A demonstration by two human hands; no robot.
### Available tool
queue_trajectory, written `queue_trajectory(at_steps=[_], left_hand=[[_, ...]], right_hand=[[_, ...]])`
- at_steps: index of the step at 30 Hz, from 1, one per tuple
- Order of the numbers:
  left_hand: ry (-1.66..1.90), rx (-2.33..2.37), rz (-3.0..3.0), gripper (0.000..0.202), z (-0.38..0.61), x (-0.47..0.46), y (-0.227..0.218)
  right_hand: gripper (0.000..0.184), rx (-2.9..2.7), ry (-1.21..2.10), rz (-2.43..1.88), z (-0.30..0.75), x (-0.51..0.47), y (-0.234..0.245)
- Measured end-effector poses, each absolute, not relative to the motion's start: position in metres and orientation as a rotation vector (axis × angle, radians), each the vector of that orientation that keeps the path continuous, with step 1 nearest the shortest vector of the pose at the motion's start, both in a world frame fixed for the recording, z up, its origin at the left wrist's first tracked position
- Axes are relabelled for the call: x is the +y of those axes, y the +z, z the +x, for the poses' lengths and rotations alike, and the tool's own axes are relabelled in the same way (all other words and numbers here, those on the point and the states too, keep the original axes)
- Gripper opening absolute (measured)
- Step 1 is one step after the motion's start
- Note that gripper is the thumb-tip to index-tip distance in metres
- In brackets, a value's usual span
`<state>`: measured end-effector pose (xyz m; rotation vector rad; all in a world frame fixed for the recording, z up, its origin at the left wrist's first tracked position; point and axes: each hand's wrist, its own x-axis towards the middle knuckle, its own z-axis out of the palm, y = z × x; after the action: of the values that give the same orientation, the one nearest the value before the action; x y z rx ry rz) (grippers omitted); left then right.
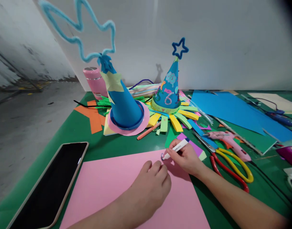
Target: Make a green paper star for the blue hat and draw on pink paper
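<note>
A pink paper sheet (112,184) lies on the green table (71,130) in front of me. My right hand (187,157) is closed around a white marker (178,148), its tip touching the sheet's far edge beside a small dark mark. My left hand (152,187) rests on the pink sheet just left of the marker tip, fingers curled under, pressing the paper down with nothing seen in it.
A dark phone (49,184) lies at the near left. Two blue cone hats (123,101) (168,90) stand behind, amid coloured paper strips. Scissors (231,165), a pink glue gun (228,141) and a blue sheet (231,109) lie right. A pink bottle (94,81) stands at the back.
</note>
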<state>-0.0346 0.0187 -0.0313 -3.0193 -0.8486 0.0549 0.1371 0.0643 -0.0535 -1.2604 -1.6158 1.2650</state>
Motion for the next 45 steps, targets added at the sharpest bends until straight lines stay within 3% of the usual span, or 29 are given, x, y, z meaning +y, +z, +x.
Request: queue_trajectory(at_steps=[45], left_hand=[[0.058,-0.834,-2.980,0.031,-0.0345,0.0174,-0.0347]], right_hand=[[0.013,-1.578,1.360,-1.196,0.1376,0.0641,-0.0554]])
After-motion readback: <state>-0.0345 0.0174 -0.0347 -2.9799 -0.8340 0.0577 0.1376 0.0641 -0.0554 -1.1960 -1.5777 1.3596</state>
